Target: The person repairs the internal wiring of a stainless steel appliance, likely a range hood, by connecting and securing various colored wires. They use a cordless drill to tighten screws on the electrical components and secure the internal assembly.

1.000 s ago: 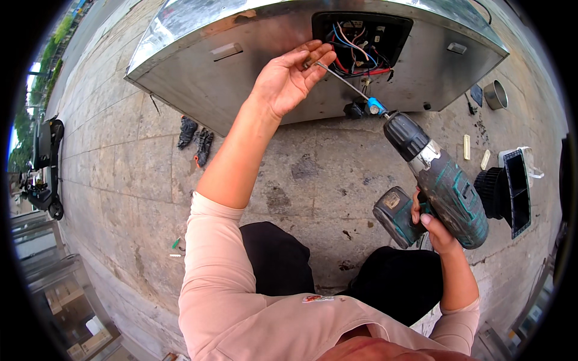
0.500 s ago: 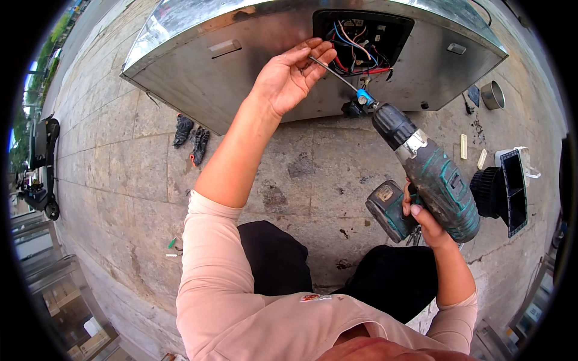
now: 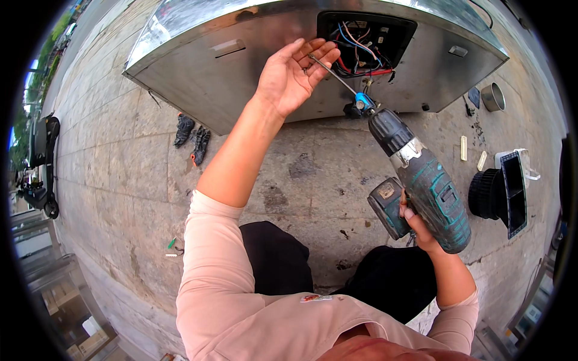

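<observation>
My right hand (image 3: 419, 228) is wrapped round the grip of a black and teal cordless drill (image 3: 430, 188), which tilts up and to the left. A blue fitting (image 3: 363, 102) sits at its chuck, and a long thin driver bit (image 3: 335, 77) runs from there to my left hand (image 3: 293, 73). That hand is palm up, its fingers loosely curled and apart, with the bit's tip in front of them. Whether a small screw sits at the tip I cannot make out. Just beyond, a black recessed box (image 3: 394, 36) with coloured wires (image 3: 361, 45) opens in a metal cabinet (image 3: 265, 78).
On the right of the paving lie a black blower housing (image 3: 489, 194), two pale strips (image 3: 463, 148) and a metal cup (image 3: 494, 97). Dark gloves (image 3: 199, 144) lie by the cabinet's left corner. A scooter (image 3: 45, 168) stands far left.
The drill's rear end has swung a little to the left with my right hand. My left hand has shifted slightly right, and its fingers still curl by the bit's tip.
</observation>
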`<state>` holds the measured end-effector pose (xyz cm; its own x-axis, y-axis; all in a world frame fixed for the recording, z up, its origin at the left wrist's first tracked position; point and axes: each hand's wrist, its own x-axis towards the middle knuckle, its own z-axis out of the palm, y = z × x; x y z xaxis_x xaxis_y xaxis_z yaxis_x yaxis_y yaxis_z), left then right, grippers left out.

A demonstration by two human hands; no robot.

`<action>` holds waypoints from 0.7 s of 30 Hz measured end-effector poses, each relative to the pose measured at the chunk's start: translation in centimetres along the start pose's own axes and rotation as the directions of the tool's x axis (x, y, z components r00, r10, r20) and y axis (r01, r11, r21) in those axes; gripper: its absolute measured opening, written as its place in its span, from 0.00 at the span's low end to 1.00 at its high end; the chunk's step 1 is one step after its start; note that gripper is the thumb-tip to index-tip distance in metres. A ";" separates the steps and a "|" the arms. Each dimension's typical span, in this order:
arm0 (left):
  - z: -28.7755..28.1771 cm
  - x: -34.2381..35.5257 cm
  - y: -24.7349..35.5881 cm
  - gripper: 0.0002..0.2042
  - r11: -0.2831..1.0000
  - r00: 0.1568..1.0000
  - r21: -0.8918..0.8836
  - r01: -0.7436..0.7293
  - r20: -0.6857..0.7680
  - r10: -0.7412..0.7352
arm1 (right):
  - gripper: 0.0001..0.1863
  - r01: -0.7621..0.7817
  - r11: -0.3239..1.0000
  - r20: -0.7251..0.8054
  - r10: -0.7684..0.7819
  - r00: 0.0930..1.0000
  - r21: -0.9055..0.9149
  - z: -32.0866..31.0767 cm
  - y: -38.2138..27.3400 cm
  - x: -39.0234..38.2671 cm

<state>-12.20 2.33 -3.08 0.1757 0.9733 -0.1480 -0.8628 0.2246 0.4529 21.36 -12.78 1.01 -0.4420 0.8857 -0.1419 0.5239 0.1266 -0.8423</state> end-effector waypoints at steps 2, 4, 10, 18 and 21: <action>-0.2 0.1 0.3 0.19 1.000 1.000 -0.020 0.016 0.016 -0.015 | 0.09 0.000 1.000 0.006 0.000 1.000 0.009 0.1 0.2 -0.3; -0.3 0.1 0.3 0.21 1.000 1.000 -0.024 0.020 0.009 -0.019 | 0.09 0.013 1.000 0.014 -0.013 1.000 -0.003 0.1 0.0 -0.3; -0.3 0.0 0.1 0.20 0.999 0.999 0.035 -0.002 -0.042 0.003 | 0.08 0.045 0.992 0.014 -0.044 0.999 -0.122 -0.3 -1.0 -0.3; -0.6 0.3 0.1 0.10 0.988 0.996 0.154 -0.032 -0.077 0.044 | 0.09 0.049 0.975 0.020 -0.045 0.999 -0.216 -0.5 -1.3 -0.4; -0.6 0.2 0.0 0.10 0.983 0.994 0.177 -0.045 -0.093 0.062 | 0.08 0.068 0.960 0.029 -0.063 0.998 -0.273 -0.4 -1.6 -0.3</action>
<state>-12.45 2.50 -3.68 0.0773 0.9766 -0.2008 -0.7721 0.1860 0.6076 21.00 -13.06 2.60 -0.4949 0.8627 -0.1038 0.6711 0.3036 -0.6763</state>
